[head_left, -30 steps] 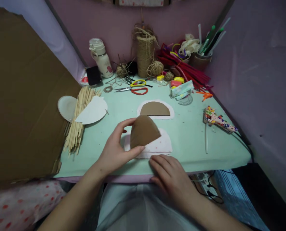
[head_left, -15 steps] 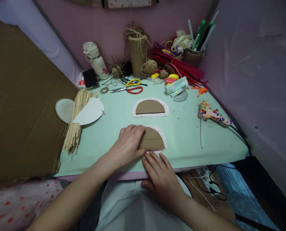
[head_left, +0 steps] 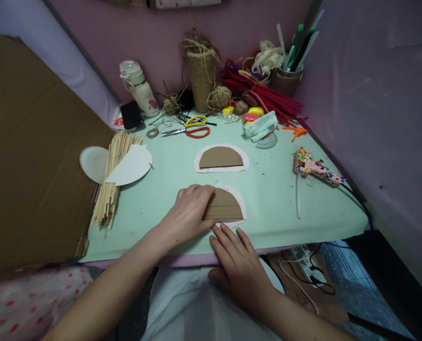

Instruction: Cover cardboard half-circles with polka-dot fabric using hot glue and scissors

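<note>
A brown cardboard half-circle (head_left: 227, 207) lies on a larger piece of white fabric (head_left: 242, 196) near the front of the table. My left hand (head_left: 193, 208) covers the left part of both, with its fingers curled over the curved edge and its thumb at the straight edge. My right hand (head_left: 237, 258) is open, palm down, its fingers stretched forward over the table's front edge. Its fingertips meet the fabric's lower edge, just below the cardboard. Farther back, a second cardboard half-circle (head_left: 221, 157) rests on its own white backing (head_left: 246, 163).
Scissors (head_left: 193, 130) lie behind the pieces. At the right is a patterned glue gun (head_left: 315, 166) with its cord. Wooden sticks (head_left: 107, 199) lie at the left under a white paper shape (head_left: 132, 166). Twine (head_left: 201, 76), a bottle (head_left: 139, 90) and red pipe cleaners (head_left: 264, 92) line the back.
The view has shifted very slightly. Both hands and the cardboard pieces keep nearly the same positions.
</note>
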Demonstrator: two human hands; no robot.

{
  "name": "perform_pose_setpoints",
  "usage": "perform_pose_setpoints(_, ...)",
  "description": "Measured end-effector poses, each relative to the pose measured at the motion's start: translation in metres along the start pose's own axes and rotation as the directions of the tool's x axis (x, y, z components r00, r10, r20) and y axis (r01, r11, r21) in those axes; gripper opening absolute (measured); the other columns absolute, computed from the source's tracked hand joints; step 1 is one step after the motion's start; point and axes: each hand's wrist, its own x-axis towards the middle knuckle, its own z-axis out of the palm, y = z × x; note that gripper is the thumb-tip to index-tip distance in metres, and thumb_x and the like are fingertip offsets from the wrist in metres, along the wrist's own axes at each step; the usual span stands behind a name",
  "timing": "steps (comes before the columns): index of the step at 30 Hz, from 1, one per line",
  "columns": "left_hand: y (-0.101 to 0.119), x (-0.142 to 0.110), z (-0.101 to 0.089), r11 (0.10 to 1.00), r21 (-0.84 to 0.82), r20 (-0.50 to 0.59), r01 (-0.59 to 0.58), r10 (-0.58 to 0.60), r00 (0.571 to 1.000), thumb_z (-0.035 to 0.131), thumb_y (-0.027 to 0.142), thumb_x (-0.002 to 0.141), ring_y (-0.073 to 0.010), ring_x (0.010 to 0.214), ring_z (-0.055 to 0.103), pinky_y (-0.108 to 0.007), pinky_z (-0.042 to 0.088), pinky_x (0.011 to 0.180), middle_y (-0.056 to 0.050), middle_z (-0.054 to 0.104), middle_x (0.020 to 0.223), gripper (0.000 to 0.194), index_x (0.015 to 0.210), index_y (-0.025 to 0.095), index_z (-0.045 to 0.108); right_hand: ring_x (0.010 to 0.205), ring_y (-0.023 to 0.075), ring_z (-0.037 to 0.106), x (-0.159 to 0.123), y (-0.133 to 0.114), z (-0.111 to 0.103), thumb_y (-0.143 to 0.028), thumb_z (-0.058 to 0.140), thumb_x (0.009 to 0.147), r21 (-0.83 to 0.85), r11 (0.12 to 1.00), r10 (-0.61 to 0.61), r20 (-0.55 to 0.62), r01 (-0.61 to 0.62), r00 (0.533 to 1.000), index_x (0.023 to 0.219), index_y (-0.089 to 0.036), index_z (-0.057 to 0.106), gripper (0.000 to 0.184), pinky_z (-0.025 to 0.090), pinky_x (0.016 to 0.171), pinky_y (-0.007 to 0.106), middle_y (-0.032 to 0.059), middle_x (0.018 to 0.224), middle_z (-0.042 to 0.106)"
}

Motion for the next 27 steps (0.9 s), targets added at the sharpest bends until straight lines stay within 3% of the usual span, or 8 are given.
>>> perform_pose_setpoints(27, -0.0008, 0.0019, 0.0020, 0.999, -0.030, 0.018, 0.017, -0.017, 1.000, 0.066, 0.026, 0.076, -0.0309, 0.117, 0.050, -0.048, 0.037, 0.096, -0.012, 0.059, 0.124, 0.055, 0.126, 0.019, 0.043, 0.137, 0.0262, 0.040, -0.0008, -0.0020, -0.0017, -0.053, 0.058, 0.089, -0.014, 1.000, 0.005, 0.012, -0.005, 1.000, 0.129, -0.015, 0.056, 0.055, 0.013, 0.116, 0.044, 0.0119, 0.144, 0.053)
